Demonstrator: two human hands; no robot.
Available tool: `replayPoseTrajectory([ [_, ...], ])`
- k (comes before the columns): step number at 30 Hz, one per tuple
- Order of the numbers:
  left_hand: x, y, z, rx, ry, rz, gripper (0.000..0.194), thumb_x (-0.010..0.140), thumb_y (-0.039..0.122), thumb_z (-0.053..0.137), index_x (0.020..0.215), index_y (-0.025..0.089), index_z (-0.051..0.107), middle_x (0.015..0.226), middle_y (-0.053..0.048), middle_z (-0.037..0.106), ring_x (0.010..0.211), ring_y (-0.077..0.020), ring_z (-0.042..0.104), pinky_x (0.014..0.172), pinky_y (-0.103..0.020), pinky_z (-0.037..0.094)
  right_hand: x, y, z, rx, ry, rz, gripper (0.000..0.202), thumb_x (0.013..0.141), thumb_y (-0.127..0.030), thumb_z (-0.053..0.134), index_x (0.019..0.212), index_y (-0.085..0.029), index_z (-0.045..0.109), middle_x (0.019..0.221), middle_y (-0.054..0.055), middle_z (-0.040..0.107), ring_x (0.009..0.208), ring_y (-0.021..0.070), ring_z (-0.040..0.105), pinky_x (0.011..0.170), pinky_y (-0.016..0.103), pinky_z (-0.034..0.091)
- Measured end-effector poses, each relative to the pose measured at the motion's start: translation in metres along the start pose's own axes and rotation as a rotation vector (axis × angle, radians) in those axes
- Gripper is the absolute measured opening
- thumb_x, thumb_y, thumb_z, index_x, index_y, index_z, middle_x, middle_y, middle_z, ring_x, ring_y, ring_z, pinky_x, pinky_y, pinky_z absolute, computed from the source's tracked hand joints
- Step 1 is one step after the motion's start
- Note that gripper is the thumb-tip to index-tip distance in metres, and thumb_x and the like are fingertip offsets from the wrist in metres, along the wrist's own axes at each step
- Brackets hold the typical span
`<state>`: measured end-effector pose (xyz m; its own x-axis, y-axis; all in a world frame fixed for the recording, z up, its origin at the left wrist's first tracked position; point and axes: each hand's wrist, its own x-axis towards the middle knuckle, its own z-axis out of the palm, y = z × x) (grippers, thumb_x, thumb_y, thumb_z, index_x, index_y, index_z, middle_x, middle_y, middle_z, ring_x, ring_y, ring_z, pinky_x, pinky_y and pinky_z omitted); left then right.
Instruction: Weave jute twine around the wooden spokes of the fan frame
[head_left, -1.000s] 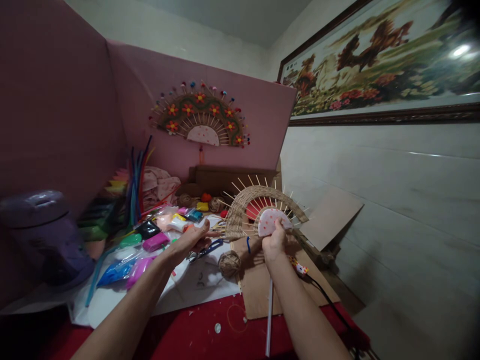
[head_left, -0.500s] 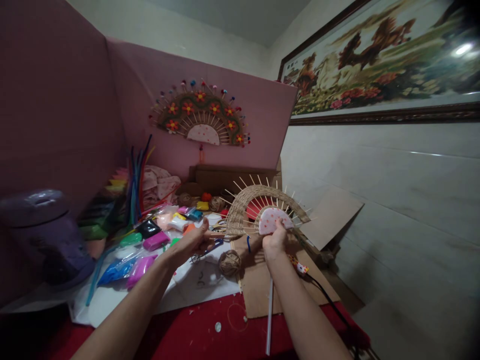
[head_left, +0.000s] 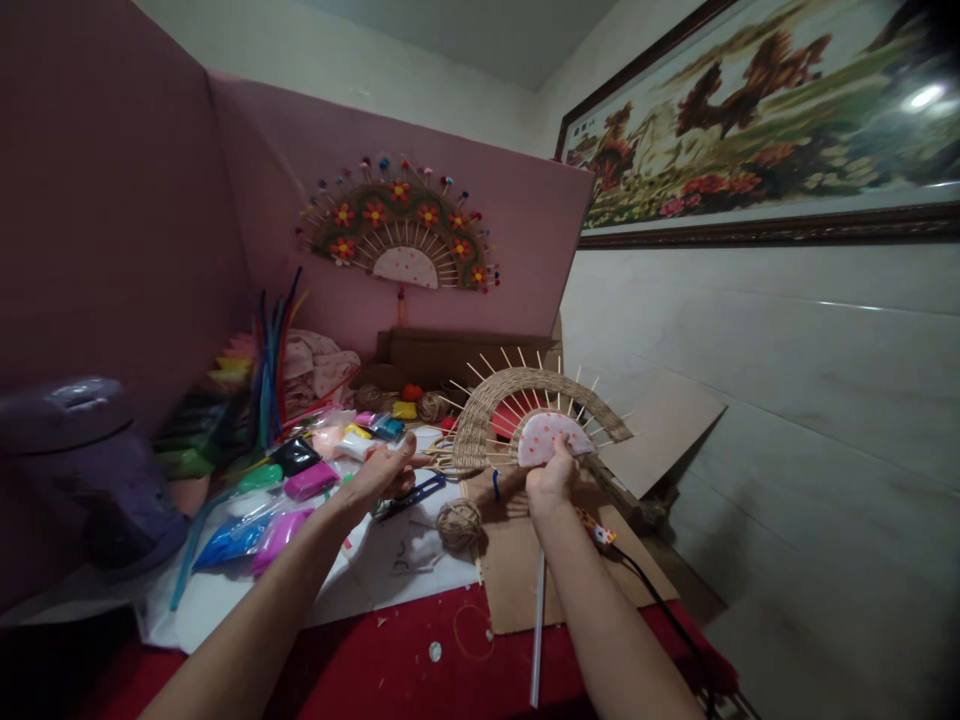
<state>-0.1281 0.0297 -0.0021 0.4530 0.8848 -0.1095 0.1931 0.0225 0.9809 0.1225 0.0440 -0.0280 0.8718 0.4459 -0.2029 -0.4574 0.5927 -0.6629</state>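
My right hand point(head_left: 553, 478) grips a half-round fan point(head_left: 476, 418) by its white, red-dotted centre piece point(head_left: 553, 438). Thin sticks radiate from that centre through a woven band of brown twine, their tips poking out past the outer edge. Just left of the band's lower end is my left hand point(head_left: 394, 470), thumb raised and index finger stretched toward the fan. Nothing shows in its grasp; the lower fingers are partly hidden. Under the fan's left side lies a ball of brown twine point(head_left: 458, 525), with a dark blue tool point(head_left: 412, 496) near it.
Bright packets of modelling clay point(head_left: 311, 482) lie at left beside pipe cleaners point(head_left: 274, 370) and a purple container point(head_left: 94, 480). A decorated fan point(head_left: 401, 235) hangs on the pink panel. Cardboard point(head_left: 525, 590), a clear rod point(head_left: 538, 630) and a corded, patterned tool point(head_left: 596, 527) are at right.
The fan has shifted slightly right, and its band's right end has swung out a little. My left hand has drawn slightly left, away from the band's lower end.
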Motion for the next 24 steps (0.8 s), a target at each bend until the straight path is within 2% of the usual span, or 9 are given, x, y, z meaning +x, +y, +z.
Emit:
replayPoseTrajectory([
  [4, 0.003, 0.0, -0.002, 0.261, 0.11, 0.061, 0.083, 0.064, 0.079, 0.031, 0.081, 0.006, 0.067, 0.044, 0.005, 0.033, 0.042, -0.0065, 0.024, 0.044, -0.022, 0.015, -0.004, -0.002, 0.001, 0.034, 0.0, -0.029, 0.025, 0.067, -0.027, 0.063, 0.084, -0.018, 0.048, 0.096, 0.002, 0.061, 0.088, 0.013, 0.061, 0.078, 0.03, 0.052],
  [7, 0.002, 0.001, -0.002, 0.564, 0.268, 0.173, 0.069, 0.068, 0.073, 0.037, 0.055, 0.01, 0.061, 0.041, 0.004, 0.029, 0.043, -0.0078, 0.027, 0.046, -0.023, 0.015, -0.006, -0.003, 0.0, 0.042, -0.035, -0.057, 0.027, 0.066, -0.026, 0.063, 0.086, -0.019, 0.047, 0.096, 0.002, 0.061, 0.086, 0.0124, 0.062, 0.081, 0.031, 0.051],
  [9, -0.003, 0.004, 0.001, 0.711, 0.33, 0.221, 0.063, 0.073, 0.066, 0.039, 0.049, 0.012, 0.059, 0.04, 0.003, 0.031, 0.044, -0.0084, 0.03, 0.046, -0.024, 0.015, -0.005, -0.002, 0.0, 0.044, -0.047, -0.066, 0.03, 0.065, -0.027, 0.065, 0.087, -0.019, 0.046, 0.097, 0.002, 0.061, 0.087, 0.0127, 0.062, 0.082, 0.033, 0.05],
  [12, -0.013, 0.013, 0.01, 0.829, 0.331, 0.292, 0.052, 0.078, 0.055, 0.041, 0.057, 0.014, 0.065, 0.044, 0.001, 0.046, 0.047, -0.0097, 0.039, 0.048, -0.023, 0.02, -0.003, -0.001, -0.001, 0.036, -0.055, -0.088, 0.032, 0.065, -0.028, 0.064, 0.09, -0.02, 0.045, 0.1, 0.002, 0.06, 0.09, 0.0129, 0.061, 0.083, 0.034, 0.049],
  [15, -0.02, 0.019, 0.022, 0.886, 0.326, 0.306, 0.031, 0.079, 0.038, 0.046, 0.078, 0.02, 0.072, 0.064, -0.002, 0.065, 0.059, -0.0128, 0.053, 0.053, -0.022, 0.028, -0.002, 0.0, -0.001, 0.037, -0.09, -0.08, 0.033, 0.067, -0.029, 0.061, 0.096, -0.022, 0.045, 0.104, 0.001, 0.06, 0.091, 0.0118, 0.06, 0.084, 0.033, 0.049],
  [20, -0.021, 0.013, 0.039, 1.056, 0.464, 0.322, 0.029, 0.079, 0.026, 0.045, 0.098, 0.026, 0.067, 0.08, -0.005, 0.07, 0.073, -0.0183, 0.061, 0.061, -0.026, 0.034, -0.001, 0.003, -0.001, 0.061, -0.119, -0.004, 0.034, 0.07, -0.03, 0.059, 0.1, -0.026, 0.044, 0.106, -0.003, 0.059, 0.09, 0.0114, 0.06, 0.08, 0.034, 0.051],
  [24, -0.02, 0.005, 0.051, 1.193, 0.414, 0.372, 0.029, 0.084, 0.023, 0.038, 0.096, 0.023, 0.064, 0.079, -0.006, 0.069, 0.073, -0.0204, 0.062, 0.062, -0.028, 0.035, 0.0, 0.005, 0.0, 0.077, -0.107, 0.028, 0.031, 0.067, -0.027, 0.063, 0.094, -0.022, 0.048, 0.097, -0.002, 0.062, 0.087, 0.0115, 0.061, 0.079, 0.034, 0.051],
])
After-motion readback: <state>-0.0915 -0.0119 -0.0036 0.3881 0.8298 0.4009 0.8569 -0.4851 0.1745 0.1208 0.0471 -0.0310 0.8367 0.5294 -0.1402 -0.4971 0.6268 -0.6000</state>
